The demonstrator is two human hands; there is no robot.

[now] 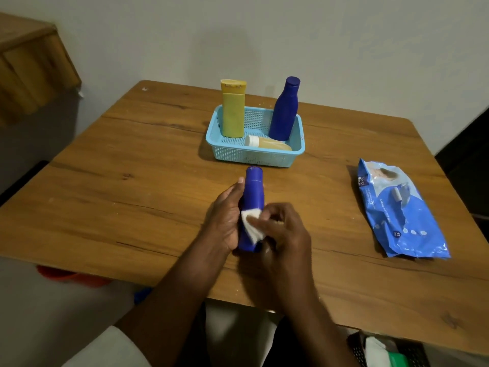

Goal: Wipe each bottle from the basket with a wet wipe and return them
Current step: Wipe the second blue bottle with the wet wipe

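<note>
My left hand [225,215] grips a small blue bottle [253,193] above the table, its cap pointing away from me. My right hand [284,229] pinches a white wet wipe [251,223] against the bottle's lower side. Behind them a light blue basket [232,152] holds a tall yellow bottle [232,112] and a tall dark blue bottle [284,109], both upright. A small amber bottle with a white cap [267,144] lies on its side along the basket's front.
A blue pack of wet wipes [397,210] lies flat on the wooden table [132,181] to the right. A black basket with white and green items [386,350] sits below the table's near right edge. A wall stands just behind the table.
</note>
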